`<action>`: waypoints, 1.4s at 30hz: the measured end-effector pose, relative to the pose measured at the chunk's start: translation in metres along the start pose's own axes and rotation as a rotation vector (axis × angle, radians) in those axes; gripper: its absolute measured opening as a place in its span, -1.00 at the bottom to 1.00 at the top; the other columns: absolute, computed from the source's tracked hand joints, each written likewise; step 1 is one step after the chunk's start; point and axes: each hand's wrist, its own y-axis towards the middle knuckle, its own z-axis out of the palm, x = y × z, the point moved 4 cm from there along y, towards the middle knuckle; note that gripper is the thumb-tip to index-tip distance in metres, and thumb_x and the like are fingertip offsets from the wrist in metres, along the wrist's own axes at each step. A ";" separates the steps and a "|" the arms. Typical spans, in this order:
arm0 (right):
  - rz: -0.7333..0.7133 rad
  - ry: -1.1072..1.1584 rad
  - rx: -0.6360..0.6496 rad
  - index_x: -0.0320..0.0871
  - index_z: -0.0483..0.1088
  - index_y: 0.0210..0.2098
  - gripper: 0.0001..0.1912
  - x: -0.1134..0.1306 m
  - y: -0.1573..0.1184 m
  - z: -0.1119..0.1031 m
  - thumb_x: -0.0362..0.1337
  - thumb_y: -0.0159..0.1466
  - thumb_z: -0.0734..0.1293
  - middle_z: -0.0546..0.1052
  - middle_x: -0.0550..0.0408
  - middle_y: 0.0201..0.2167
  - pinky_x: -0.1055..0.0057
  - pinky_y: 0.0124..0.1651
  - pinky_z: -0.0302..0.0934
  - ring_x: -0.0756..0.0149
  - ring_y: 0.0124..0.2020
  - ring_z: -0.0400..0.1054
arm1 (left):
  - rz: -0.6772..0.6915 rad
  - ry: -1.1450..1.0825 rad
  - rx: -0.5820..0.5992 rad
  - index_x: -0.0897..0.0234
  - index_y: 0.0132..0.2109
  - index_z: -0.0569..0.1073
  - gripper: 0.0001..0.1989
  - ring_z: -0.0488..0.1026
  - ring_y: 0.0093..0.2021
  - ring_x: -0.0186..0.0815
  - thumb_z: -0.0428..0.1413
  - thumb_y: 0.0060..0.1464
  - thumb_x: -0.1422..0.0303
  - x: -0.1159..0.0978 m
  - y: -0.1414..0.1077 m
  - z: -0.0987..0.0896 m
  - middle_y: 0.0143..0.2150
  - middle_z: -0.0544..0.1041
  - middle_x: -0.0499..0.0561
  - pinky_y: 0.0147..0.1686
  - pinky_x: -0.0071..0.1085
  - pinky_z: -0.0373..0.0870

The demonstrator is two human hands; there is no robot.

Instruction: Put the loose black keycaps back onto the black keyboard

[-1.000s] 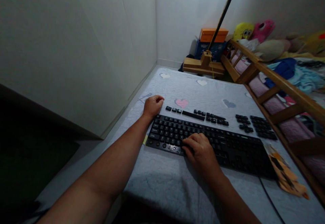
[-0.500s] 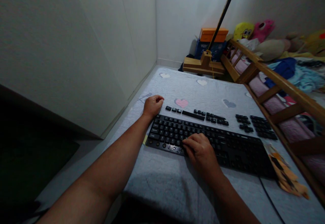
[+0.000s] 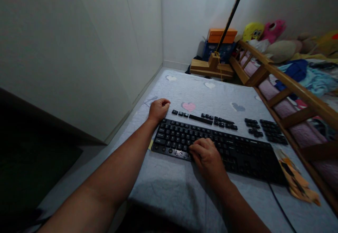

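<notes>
A black keyboard (image 3: pixel 237 155) lies at a slant on the bed-like surface with a pale blue cloth (image 3: pixel 158 183). Letter keys fill its left and middle parts; bare key sockets show along the left of its front row and at its dark right end. My right hand (image 3: pixel 207 153) rests over the middle front, thumb and fingertips pinched together at the lower key rows. What is between those fingertips is hidden. By the keyboard's far left corner, my left hand (image 3: pixel 158 109) is curled closed, its contents out of sight. Behind the keyboard lie a loose spacebar (image 3: pixel 200 119) and several loose keycaps (image 3: pixel 225 124).
More loose keycaps (image 3: pixel 273 131) sit at the right. An orange cloth glove-like item (image 3: pixel 303 187) with a dark tool on it lies beside the keyboard's right end. A cable (image 3: pixel 280 204) runs toward me. A wooden bed rail (image 3: pixel 298 83) borders the right, a white panel (image 3: pixel 118 67) the left.
Almost nothing differs. Both hands stay in the same places, and the keyboard and loose keycaps have not visibly moved; the view shifts very slightly.
</notes>
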 end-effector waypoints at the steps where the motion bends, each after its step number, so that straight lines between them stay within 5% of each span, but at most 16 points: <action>1: -0.003 -0.004 -0.006 -0.13 0.53 -0.38 -0.79 0.000 0.000 0.000 -0.50 0.28 0.32 0.50 0.04 -0.36 0.30 -0.19 0.23 0.22 -0.26 0.27 | -0.001 0.001 -0.001 0.27 -0.28 0.61 -0.78 0.52 -0.32 -0.25 0.08 0.00 0.34 0.000 0.000 0.000 -0.33 0.64 0.04 -0.19 -0.34 0.42; 31: -0.003 0.024 -0.014 -0.13 0.49 -0.45 -0.76 0.002 -0.001 0.001 -0.51 0.28 0.29 0.46 0.04 -0.39 0.34 -0.25 0.22 0.24 -0.28 0.27 | -0.016 -0.001 -0.005 0.25 -0.31 0.60 -0.80 0.50 -0.34 -0.25 0.08 -0.01 0.34 -0.001 -0.001 -0.001 -0.36 0.62 0.01 -0.22 -0.36 0.41; 37: 0.001 0.114 -0.133 -0.12 0.49 -0.32 -0.83 -0.003 0.006 -0.024 -0.44 0.28 0.27 0.49 0.03 -0.35 0.28 -0.18 0.27 0.21 -0.24 0.33 | -0.010 -0.007 -0.001 0.27 -0.29 0.60 -0.79 0.51 -0.34 -0.24 0.09 0.00 0.33 -0.002 -0.001 -0.001 -0.35 0.63 0.04 -0.21 -0.35 0.41; 42: 0.080 -0.021 -0.143 -0.13 0.52 -0.27 -0.84 -0.031 0.029 -0.052 -0.41 0.26 0.29 0.53 0.01 -0.29 0.23 -0.09 0.26 0.17 -0.19 0.37 | -0.009 -0.014 0.002 0.27 -0.29 0.60 -0.79 0.52 -0.32 -0.24 0.09 0.01 0.33 -0.002 -0.001 -0.001 -0.32 0.64 0.04 -0.18 -0.34 0.42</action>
